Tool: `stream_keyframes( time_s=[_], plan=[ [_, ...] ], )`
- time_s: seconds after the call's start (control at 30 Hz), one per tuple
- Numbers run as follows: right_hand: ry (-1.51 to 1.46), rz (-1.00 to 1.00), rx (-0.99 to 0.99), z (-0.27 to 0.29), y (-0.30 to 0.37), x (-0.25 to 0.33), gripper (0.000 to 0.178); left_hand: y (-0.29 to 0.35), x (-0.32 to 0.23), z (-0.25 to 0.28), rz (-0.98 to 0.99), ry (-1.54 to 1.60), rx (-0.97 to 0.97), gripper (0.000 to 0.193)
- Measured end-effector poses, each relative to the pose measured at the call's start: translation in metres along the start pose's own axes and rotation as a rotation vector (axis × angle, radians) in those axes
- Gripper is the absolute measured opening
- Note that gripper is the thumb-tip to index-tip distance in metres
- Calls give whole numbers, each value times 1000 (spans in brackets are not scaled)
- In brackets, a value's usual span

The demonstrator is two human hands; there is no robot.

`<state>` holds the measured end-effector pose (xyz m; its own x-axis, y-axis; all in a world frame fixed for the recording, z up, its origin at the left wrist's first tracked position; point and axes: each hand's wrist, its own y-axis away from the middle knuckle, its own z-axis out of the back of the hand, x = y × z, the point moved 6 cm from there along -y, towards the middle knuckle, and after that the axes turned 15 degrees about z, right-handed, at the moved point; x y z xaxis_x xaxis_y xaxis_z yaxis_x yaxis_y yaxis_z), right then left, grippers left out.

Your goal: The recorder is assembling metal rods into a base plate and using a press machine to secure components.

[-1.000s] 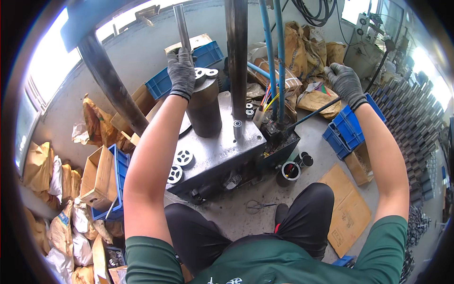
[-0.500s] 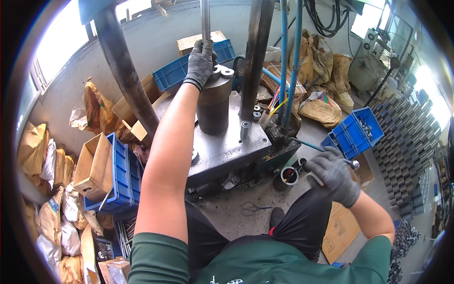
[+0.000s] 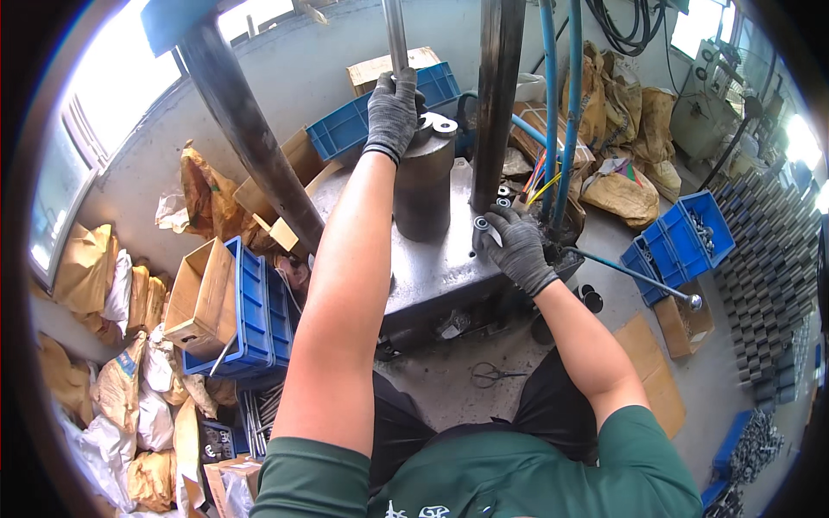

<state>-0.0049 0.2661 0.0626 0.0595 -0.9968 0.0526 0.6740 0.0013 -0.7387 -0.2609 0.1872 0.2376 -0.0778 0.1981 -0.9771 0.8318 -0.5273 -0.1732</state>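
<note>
My left hand (image 3: 393,112), in a grey knit glove, is closed around the lower end of an upright steel rod (image 3: 395,34). Just below and right of it, a pale metal link with a round eye (image 3: 444,126) lies on top of a thick dark steel cylinder (image 3: 423,194). My right hand (image 3: 518,246), gloved alike, has its fingers around a small upright metal bushing (image 3: 481,224) on the steel machine table (image 3: 406,281). Its palm side is hidden. Beyond it, another small bushing (image 3: 503,203) stands near the dark column.
Two dark steel columns (image 3: 250,129) (image 3: 499,104) flank the work. A ball-ended lever (image 3: 639,276) sticks out to the right. Blue crates (image 3: 682,237) of metal parts and stacked dark tubes (image 3: 768,276) stand farther right; sacks and a blue crate (image 3: 259,302) are at left.
My right hand has left the ball-ended lever and moved up and left to the small bushing on the machine table. My left hand still grips the rod's lower end; the whole view has shifted slightly.
</note>
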Motion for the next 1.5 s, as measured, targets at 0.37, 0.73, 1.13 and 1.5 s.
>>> stream_keyframes(
  time_s=[0.37, 0.73, 1.13, 1.5],
  plan=[
    [-148, -11, -29, -33, -2, -2, 22, 7, -6, 6, -24, -11, 1, 40],
    [-486, -141, -433, 5, -50, -16, 18, 1, -2, 0, -16, 23, 20, 34],
    [-82, -116, -164, 6, -187, -10, 30, -5, 0, 3, -69, 18, 38, 37],
    [115, -34, -152, 6, -193, -1, 19, 24, 0, 13, -468, 354, -83, 37]
  ],
)
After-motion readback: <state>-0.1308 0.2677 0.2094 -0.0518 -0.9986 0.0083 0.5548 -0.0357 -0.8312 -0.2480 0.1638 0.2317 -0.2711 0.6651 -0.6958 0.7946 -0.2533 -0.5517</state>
